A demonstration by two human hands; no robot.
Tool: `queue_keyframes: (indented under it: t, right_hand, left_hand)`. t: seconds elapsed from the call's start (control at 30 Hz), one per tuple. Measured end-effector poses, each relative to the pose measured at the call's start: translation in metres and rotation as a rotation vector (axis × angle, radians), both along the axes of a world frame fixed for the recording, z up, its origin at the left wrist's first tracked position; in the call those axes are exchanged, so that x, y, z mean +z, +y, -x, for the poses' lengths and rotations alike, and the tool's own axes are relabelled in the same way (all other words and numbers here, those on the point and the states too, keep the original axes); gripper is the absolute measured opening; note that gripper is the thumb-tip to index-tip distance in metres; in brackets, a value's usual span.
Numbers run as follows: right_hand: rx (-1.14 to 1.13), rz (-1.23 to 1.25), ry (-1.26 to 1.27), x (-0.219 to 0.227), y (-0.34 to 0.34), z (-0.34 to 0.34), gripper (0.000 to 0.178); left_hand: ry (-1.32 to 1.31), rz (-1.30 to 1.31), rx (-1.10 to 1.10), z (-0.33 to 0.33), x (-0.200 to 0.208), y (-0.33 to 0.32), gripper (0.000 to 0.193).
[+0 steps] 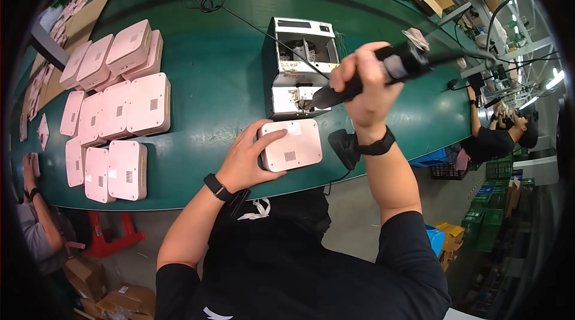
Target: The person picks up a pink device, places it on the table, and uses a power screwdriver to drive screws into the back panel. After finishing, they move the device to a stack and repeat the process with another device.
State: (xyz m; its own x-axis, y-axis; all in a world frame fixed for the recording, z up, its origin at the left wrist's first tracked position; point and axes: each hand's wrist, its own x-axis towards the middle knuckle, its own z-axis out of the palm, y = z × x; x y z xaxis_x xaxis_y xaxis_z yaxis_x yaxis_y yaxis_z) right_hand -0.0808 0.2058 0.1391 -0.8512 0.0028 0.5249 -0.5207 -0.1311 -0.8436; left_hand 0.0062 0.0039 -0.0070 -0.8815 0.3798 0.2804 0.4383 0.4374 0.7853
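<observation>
A flat pale pink plastic case [304, 151] with rounded corners, a small vent grille and corner screw holes lies on the green table in front of me. My left hand [244, 158] grips its left end, index finger over the top and thumb along the near edge. My right hand [370, 89] is wrapped round a black electric screwdriver [341, 93], tilted with its tip at the front of a screw feeder [302, 62]. Whether a screw sits on the tip I cannot tell. The feeder stands just beyond the case.
Several similar pink cases [148, 104] are stacked and laid out at the left. A black cable [251, 32] crosses above the table [215, 86]. A black stand-like piece [344, 147] sits by my right wrist. Co-workers are at both sides; one person [491, 140] is at the far right.
</observation>
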Motion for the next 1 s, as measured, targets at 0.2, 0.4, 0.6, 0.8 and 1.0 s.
queue_keyframes:
  t: [0.2,0.4,0.6,0.8,1.0]
  right_hand:
    - [0.182,0.087,-0.205,-0.002,0.001,-0.018,0.022]
    - [0.347,0.088,-0.271,0.015,-0.02,-0.08,0.037]
    - [0.322,-0.084,-0.342,0.011,-0.034,-0.102,0.049]
    - [0.363,-0.127,-0.389,0.003,-0.036,-0.105,0.049]
    - [0.426,-0.145,-0.313,-0.01,-0.039,-0.103,0.048]
  left_hand:
    - [0.0,0.018,0.02,0.004,0.0,-0.002,0.081]
    - [0.057,0.032,0.022,0.003,0.001,-0.001,0.08]
    - [0.116,-0.007,0.054,0.001,-0.008,-0.001,0.079]
    - [0.147,-0.011,0.061,-0.003,-0.01,0.002,0.076]
    - [0.159,-0.028,0.094,-0.002,-0.016,0.003,0.071]
